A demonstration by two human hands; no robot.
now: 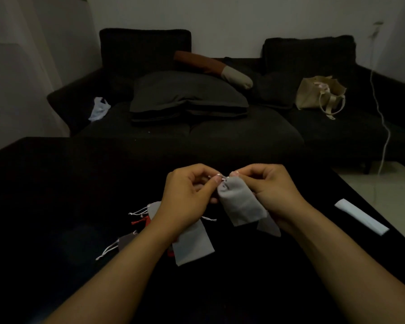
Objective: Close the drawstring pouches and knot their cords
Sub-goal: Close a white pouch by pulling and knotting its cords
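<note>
Both hands, left [187, 197] and right [272, 195], pinch the cords [222, 177] at the gathered mouth of a grey pouch [241, 204], held above the table [56, 183]; more pouches [192, 244] lie beneath.

We note pouches [193, 244] on the table [56, 183], left of the held pouch [241, 204]; sofa [197, 127] behind.

One wide-angle view only — worn on the person's head, looking forward and down. Near and low sit both forearms over a black table [56, 183]; farther off, a dark sofa [220, 134] fills the upper frame.
</note>
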